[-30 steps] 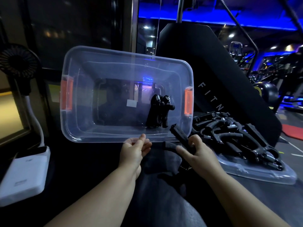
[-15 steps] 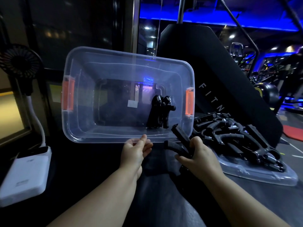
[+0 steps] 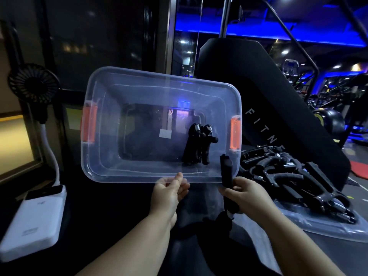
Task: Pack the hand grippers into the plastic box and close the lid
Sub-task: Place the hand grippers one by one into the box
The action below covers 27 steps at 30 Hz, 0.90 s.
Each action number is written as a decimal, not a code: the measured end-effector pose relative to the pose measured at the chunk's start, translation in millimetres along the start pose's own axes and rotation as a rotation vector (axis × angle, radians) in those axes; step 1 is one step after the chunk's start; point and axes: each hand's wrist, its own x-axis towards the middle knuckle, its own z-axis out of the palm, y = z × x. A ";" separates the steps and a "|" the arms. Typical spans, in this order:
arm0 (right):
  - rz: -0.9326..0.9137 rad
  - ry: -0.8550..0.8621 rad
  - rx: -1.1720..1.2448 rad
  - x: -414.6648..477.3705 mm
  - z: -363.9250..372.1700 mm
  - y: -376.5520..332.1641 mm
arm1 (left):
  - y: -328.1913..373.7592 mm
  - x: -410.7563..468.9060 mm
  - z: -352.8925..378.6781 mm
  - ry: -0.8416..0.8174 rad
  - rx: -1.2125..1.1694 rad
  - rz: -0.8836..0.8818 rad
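Quick rundown. The plastic box (image 3: 163,77) is clear w/ orange latches (image 3: 88,124) on both short ends. It's tipped up so the open side faces the camera, and you can see straight thru the bottom to the dark stuff behind. There's a small white sticker (image 3: 165,134) on the bottom too.

The left hand (image 3: 169,193) pinches the near rim around the middle, thumb on top and the other fingers curled underneath.

The right hand (image 3: 246,196) is wrapped around a black hand gripper (image 3: 226,172). One handle sticks up in front of the box's lower right corner, overlapping the rim there. Can't tell if it's actually touching the box. The rest of it hangs below the fist in shadow.

There are two grippers (image 3: 199,145) in the box already, side by side w/ springs up, resting against the lower wall on the right half.

The rest of the grippers (image 3: 288,176) are in a tangled pile to the right, sitting on the clear lid (image 3: 338,230), which lies flat on the dark surface and well apart from the box opening.

Other stuff: a white power bank (image 3: 33,222) at bottom left, a little black fan (image 3: 32,84) on a white neck above it, and a big black pad (image 3: 249,80) w/ "FITNE" lettering behind the pile. The gym bg has blue lights.
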 end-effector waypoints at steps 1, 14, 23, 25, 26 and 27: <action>-0.003 -0.025 0.001 -0.1 -1.5 -1.5 | 0.2 -0.1 0.4 0.002 -0.004 -0.002; 0.131 -0.109 -0.091 4.5 -11.9 -8.7 | 1.5 -0.7 0.6 0.143 -0.031 0.064; 0.023 -0.066 -0.040 -0.5 -23.6 -44.5 | 2.4 -1.0 1.1 0.162 -0.055 0.056; 0.006 0.004 -0.006 6.8 -18.6 -54.7 | 3.4 -0.9 1.0 0.191 -0.048 0.060; -0.005 0.040 -0.020 11.0 -15.0 -59.1 | 4.2 -1.0 1.2 0.212 -0.048 0.059; -0.020 0.072 -0.045 15.2 -10.4 -63.6 | 4.9 -0.4 1.6 0.237 -0.059 0.055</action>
